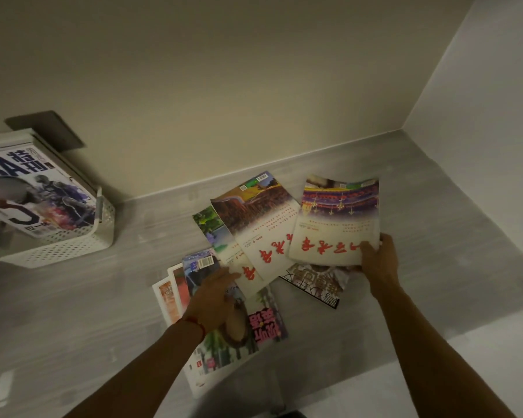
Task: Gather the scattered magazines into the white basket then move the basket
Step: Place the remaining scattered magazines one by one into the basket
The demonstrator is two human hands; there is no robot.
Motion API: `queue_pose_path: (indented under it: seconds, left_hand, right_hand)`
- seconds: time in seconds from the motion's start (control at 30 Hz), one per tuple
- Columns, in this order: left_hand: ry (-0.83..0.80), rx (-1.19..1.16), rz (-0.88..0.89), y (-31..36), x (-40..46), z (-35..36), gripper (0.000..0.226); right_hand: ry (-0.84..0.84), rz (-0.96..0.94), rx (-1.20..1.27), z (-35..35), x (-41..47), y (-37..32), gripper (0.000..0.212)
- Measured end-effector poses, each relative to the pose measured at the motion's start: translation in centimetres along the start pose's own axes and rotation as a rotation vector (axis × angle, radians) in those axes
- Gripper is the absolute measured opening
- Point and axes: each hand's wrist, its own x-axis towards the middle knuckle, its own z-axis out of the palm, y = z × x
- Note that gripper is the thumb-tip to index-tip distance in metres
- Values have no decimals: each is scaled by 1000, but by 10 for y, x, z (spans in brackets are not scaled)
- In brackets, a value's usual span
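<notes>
Several magazines lie fanned out on the grey floor in the middle of the view. My right hand (377, 260) grips the near edge of a white magazine with red characters (335, 221) and holds it lifted. My left hand (215, 297) reaches over the pile, its fingers at the near edge of a second red-lettered magazine (260, 230). Under my left wrist lies a pink-titled magazine (254, 333). A black-and-white magazine (317, 285) lies below the lifted one. At the far left, the white perforated basket (70, 245) holds a basketball magazine (34, 197) leaning upright inside it.
A beige wall runs along the back, meeting a white wall at the right corner. A dark panel (52, 131) sits on the wall behind the basket. Bare grey floor (133, 267) separates the basket from the pile.
</notes>
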Motion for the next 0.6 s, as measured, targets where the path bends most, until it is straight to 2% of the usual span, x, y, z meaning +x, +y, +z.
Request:
queue_pose_path:
  seconds: [0.17,0.3,0.4,0.5,0.53,0.6]
  left_hand:
    - [167,-70,143,36,-7,-26,51]
    - [415,-7,524,100,-5,-63,46]
    - [554,233,721,143,0,-86,54]
    - [454,549,715,157,5,-103,61]
    - [370,591,694,154,6,-106,57]
    - [195,499,610,142,5,-111,42]
  right_hand:
    - [-153,-228,106,-35,-25,-32,31]
    - [-375,-472,-109,-59,-44,-85,23]
    - [-578,-647,-359,-55,-63,-130,19]
    - [-781,-752,-504,-34,-78,-161,10]
    - [-840,-768,-518,-25,-82,-167,10]
    - [-877,-770,-495,-9,-85,-171,9]
